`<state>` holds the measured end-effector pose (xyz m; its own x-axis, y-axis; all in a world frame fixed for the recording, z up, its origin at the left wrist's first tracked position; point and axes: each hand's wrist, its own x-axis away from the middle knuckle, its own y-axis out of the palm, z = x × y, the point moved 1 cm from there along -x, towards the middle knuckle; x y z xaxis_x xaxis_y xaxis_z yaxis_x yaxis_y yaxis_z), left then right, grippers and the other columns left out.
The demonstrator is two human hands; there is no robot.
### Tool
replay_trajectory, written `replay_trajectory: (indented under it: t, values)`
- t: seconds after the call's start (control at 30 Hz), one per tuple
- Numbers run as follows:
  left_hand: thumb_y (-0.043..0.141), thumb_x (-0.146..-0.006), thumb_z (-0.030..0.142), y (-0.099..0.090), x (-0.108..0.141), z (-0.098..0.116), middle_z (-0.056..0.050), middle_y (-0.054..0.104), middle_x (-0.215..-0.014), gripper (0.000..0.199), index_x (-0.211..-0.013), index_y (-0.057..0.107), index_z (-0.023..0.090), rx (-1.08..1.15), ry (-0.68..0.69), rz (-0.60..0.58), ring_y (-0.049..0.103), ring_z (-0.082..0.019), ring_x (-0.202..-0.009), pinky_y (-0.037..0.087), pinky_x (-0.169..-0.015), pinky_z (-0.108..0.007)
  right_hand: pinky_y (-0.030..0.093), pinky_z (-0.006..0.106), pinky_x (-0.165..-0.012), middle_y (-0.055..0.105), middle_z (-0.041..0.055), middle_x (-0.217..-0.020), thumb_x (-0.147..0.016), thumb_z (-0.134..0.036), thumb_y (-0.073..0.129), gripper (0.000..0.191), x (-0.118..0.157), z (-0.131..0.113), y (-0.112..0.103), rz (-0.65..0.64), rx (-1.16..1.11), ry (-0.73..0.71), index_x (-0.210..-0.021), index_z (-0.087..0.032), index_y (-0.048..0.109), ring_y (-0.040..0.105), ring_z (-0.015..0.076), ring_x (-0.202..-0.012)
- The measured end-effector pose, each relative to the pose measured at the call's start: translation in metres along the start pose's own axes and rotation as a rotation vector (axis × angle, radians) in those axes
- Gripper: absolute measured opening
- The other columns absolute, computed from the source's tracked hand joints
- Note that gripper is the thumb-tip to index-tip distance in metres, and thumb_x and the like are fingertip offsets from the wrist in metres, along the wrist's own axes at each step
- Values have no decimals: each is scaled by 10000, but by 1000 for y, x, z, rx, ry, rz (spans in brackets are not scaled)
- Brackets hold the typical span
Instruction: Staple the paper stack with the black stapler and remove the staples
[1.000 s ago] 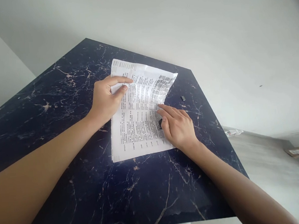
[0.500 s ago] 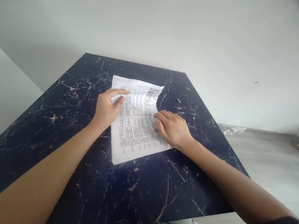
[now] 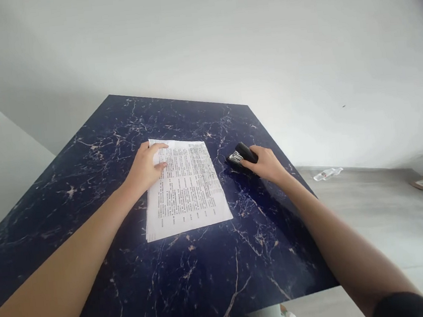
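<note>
Papers point(image 3: 186, 191): left hand point(image 3: 143, 167) on top, grip unclear | stapler point(image 3: 246, 152): gripped, right hand point(image 3: 268, 163) | packet point(image 3: 327, 174): contents unclear

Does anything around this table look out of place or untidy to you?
The near-left corner of the printed sheets is slightly fanned, so they are not squared up. Beyond the table, clear plastic lies on the floor like litter.

I see a thin stack of printed white papers point(image 3: 187, 193) lying nearly flat just left of the frame's centre, its dense text turned sideways, its upper right part creased and its lower left corners slightly offset. Right of centre, apart from the papers, I have a black stapler point(image 3: 247, 151), tilted and spread open, with shiny metal showing between its halves.
</note>
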<state>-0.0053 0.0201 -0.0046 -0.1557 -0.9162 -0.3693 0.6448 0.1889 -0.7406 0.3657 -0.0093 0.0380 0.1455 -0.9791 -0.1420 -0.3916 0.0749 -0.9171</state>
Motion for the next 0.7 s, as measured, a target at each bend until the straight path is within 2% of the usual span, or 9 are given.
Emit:
replay_trajectory:
  t: [0.1,0.2,0.27,0.37,0.43,0.5,0.6,0.7]
  values:
    - [801,-775,194,-2,-2,-5,-113,517,-1362,499,-1238,626,259,98,-61,76,516,-352,-1327,464,-1120,-562,414,329,-588,655,86,-869,-877,-361,641,200,6,-33,5,51,-105,-16,-943,-178,598,587,195,-707]
    - [745,-836,257,-6,0,-8,-130,489,-1378,397,-1210,611,246,219,-166,248,588,-316,-1241,587,-963,-477,437,308,-555,672,84,-914,-899,-324,608,217,13,-88,17,-81,-282,-118,-1060,-182,569,592,172,-682]
    - [702,-866,263,-9,1,-11,-131,488,-1354,319,-1170,609,240,255,-230,374,629,-290,-1171,605,-910,-451,424,294,-525,670,66,-882,-905,-312,595,208,13,-121,29,-193,-329,-201,-1064,-192,537,586,161,-648]
    - [679,-876,259,-10,2,-17,-125,506,-1296,235,-1100,612,231,279,-299,444,659,-267,-1102,581,-946,-464,391,282,-492,651,43,-810,-903,-294,580,184,8,-146,45,-293,-283,-293,-1042,-207,495,575,161,-610]
    - [678,-872,256,-9,1,-22,-120,507,-1276,210,-1069,609,230,300,-313,439,667,-256,-1077,574,-950,-456,370,274,-476,641,36,-786,-908,-270,554,188,7,-144,49,-323,-236,-321,-1066,-211,472,570,162,-592]
    - [684,-858,247,-6,0,-27,-117,501,-1263,217,-1058,600,231,310,-317,443,671,-250,-1059,578,-930,-442,355,269,-472,638,32,-776,-905,-243,536,192,15,-129,46,-318,-189,-322,-1078,-211,461,573,165,-588]
    - [694,-836,230,-3,-1,-31,-112,490,-1246,240,-1053,591,231,317,-339,466,678,-243,-1023,582,-899,-437,377,276,-511,648,25,-775,-893,-220,539,182,43,-94,31,-268,-137,-293,-1062,-217,471,608,180,-628]
    - [692,-835,236,-2,-1,-30,-117,477,-1245,231,-1046,599,226,312,-352,449,677,-245,-1009,580,-877,-440,417,291,-511,676,35,-804,-920,-263,535,186,79,-54,12,-260,-151,-173,-1099,-230,494,651,205,-644]
